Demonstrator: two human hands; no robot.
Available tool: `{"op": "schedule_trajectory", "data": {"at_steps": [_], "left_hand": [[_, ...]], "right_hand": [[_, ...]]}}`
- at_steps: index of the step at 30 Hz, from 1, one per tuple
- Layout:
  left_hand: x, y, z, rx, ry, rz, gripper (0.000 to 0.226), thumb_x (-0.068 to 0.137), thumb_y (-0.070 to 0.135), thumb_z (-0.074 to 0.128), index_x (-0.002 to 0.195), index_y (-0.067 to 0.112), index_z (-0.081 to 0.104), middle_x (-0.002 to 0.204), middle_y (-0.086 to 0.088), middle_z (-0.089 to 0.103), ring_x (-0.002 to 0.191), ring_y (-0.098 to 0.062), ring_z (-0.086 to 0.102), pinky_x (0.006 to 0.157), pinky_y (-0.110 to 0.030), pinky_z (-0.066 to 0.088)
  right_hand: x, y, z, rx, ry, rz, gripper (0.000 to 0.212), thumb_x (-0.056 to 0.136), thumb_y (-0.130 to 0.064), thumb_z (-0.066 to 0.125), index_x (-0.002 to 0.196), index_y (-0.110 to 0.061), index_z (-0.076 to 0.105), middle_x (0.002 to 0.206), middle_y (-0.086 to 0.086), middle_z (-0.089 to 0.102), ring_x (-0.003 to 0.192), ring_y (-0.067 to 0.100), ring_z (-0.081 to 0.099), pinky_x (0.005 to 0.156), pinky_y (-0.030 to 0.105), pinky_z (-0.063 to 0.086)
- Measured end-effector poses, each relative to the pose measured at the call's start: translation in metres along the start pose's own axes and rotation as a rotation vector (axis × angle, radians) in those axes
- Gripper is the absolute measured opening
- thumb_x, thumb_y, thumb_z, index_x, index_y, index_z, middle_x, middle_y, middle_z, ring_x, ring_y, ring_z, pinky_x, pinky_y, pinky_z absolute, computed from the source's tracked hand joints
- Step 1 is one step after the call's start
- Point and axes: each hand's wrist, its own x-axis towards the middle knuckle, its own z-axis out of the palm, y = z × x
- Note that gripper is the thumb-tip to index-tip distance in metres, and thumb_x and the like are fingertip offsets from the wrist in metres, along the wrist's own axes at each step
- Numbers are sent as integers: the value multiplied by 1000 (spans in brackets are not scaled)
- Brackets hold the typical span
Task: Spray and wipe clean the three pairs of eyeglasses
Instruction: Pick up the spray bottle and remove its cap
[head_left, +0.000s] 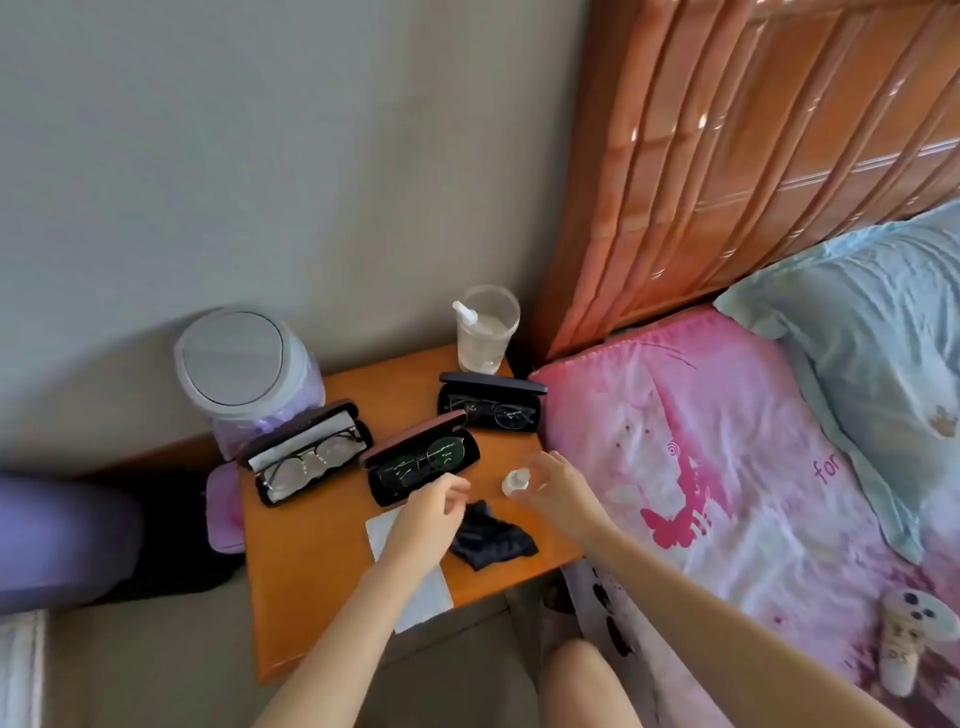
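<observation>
Three open cases lie on the wooden bedside table (311, 582), each with eyeglasses inside: a black case (306, 457) at the left, a pink-lidded case (421, 462) in the middle, a dark case (491, 408) at the back right. A small clear spray bottle (516, 480) stands near the table's right edge. My right hand (558, 491) hovers just right of it, fingers apart, not gripping. My left hand (428, 519) is over a white cloth (421, 592), fingers loosely curled, empty. A dark cloth (491, 535) lies crumpled between my hands.
A plastic cup (487, 330) holding a white-nozzled bottle stands at the table's back corner. A lidded bin (244, 364) sits left of the table against the wall. The bed with pink cover (727, 467) and wooden headboard (753, 156) is at the right.
</observation>
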Motion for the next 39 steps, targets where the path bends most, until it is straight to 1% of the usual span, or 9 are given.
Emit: {"op": "schedule_trajectory", "data": {"at_steps": [5,13,17,21,24,26,29,32,39], "left_hand": [[36,-11,28,-28,75,214,36,94,10,52,128,24,52,120,8,60,109,-5,57,95,-22,47],[57,-16,51,-270,134,476,45,89,40,60,130,34,43,119,26,51,106,13,50,85,-3,40],[66,-23,58,-371,206,567,24,92,44,52,113,34,52,105,14,62,96,3,59,82,-15,48],[65,-34,68,-300,266,665,19,98,37,44,111,28,55,93,8,61,87,-2,58,74,-16,45],[53,-42,75,-282,288,691,16,99,35,42,109,29,53,85,7,61,75,-3,57,64,-17,43],[38,-47,84,-268,328,720,16,99,37,40,104,26,51,81,1,60,72,-10,56,64,-27,44],[14,-55,100,-232,415,750,24,98,42,37,101,23,50,72,-8,56,65,-21,54,60,-41,43],[-2,-62,112,-227,471,748,27,97,45,36,108,26,52,66,0,55,59,-11,52,54,-36,43],[-23,-71,126,-189,526,751,19,91,54,32,104,46,43,75,-6,67,64,-20,62,55,-44,49]], "right_hand": [[21,16,6,-28,82,-189,9,87,-22,67,95,-18,68,85,-11,54,69,1,50,66,20,41],[39,1,-6,226,111,-432,7,80,-18,74,86,-22,72,83,-5,73,78,13,69,73,21,54],[45,0,2,319,121,-599,9,76,-15,73,83,-11,70,71,-5,70,60,3,63,57,11,46],[48,11,15,309,172,-722,10,77,-31,72,82,-22,71,83,5,70,76,27,66,70,33,54],[36,19,27,380,145,-776,14,82,-23,67,84,-8,67,73,-4,67,65,7,62,62,16,47],[20,22,34,390,111,-803,15,85,-18,64,85,-2,65,67,-9,64,57,0,57,56,9,42],[-4,29,43,391,67,-813,14,88,-15,62,84,-1,64,62,-14,60,52,-1,54,52,7,39],[-22,33,51,392,54,-803,13,90,-13,61,82,-2,63,60,-15,59,52,-2,52,52,8,39],[-43,45,68,439,97,-769,16,92,-14,61,81,-3,62,54,-13,55,48,-1,46,50,9,35]]}}
